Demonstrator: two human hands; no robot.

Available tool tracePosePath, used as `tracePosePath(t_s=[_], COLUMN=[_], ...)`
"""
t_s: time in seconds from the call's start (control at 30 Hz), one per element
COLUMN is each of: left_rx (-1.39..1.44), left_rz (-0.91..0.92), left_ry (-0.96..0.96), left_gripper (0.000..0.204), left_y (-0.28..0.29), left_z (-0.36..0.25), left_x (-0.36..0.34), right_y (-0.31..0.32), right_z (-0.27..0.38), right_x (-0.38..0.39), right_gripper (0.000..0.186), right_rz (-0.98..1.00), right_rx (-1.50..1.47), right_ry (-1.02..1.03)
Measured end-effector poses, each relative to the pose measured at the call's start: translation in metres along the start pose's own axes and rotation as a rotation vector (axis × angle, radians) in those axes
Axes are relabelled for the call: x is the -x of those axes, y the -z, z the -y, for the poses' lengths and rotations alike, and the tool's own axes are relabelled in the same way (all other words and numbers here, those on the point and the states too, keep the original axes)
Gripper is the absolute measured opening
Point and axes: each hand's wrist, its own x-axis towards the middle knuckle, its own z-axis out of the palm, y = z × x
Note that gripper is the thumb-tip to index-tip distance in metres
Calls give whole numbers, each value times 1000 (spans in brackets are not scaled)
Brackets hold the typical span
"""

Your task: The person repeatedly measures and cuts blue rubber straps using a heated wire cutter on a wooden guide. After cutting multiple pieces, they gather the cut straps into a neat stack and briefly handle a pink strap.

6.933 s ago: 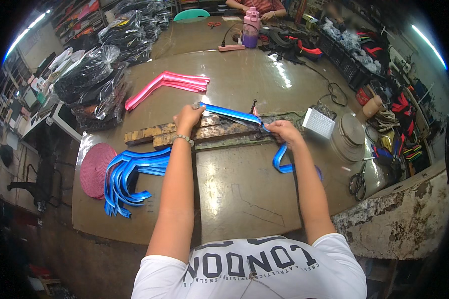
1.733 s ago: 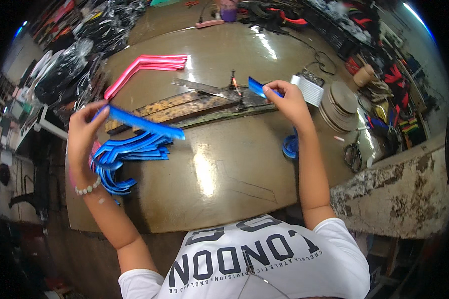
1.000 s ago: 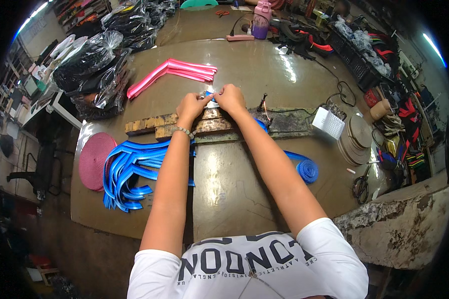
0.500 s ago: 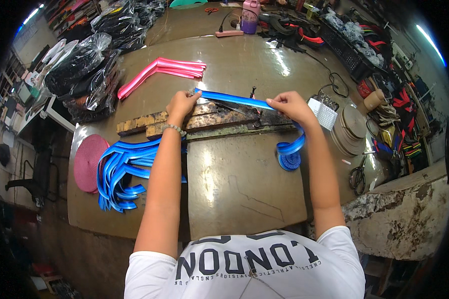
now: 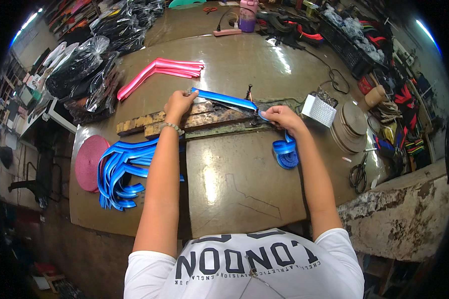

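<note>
A blue webbing strap (image 5: pixel 224 98) with a pale edge stretches between my hands above a worn metal-and-wood bar (image 5: pixel 204 115). My left hand (image 5: pixel 179 105) pinches its far left end. My right hand (image 5: pixel 283 119) grips it lower on the right, beside a small upright black post (image 5: pixel 249 92), where the strap bends down. From under my right hand the strap runs to a coiled blue roll (image 5: pixel 287 155) on the table. Left of my left forearm lies a pile of cut blue straps (image 5: pixel 127 167), partly hidden by the arm.
A maroon webbing roll (image 5: pixel 91 163) lies by the blue pile, and folded pink straps (image 5: pixel 159 67) lie farther back. On the right are a white box (image 5: pixel 319 110), beige rolls (image 5: pixel 349 127) and black scissors (image 5: pixel 357 177). A power strip (image 5: pixel 227 32) sits at the far side.
My right hand has moved left and toward me, bringing the strap down against the bar by the post. The left hand has barely shifted. The blue roll's loose length is lower.
</note>
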Motion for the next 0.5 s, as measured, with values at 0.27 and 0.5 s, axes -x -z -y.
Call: tracePosePath(t_s=[0.27, 0.5], left_rx=[-17, -14], left_rz=[12, -31], left_ry=[37, 17], left_gripper=[52, 54], left_y=[2, -1], left_z=[-2, 1], left_x=[3, 0], right_y=[-2, -2], right_z=[0, -2], right_x=[0, 0], right_gripper=[27, 25], right_rz=[16, 11], right_rx=[-8, -25], right_ry=[12, 12])
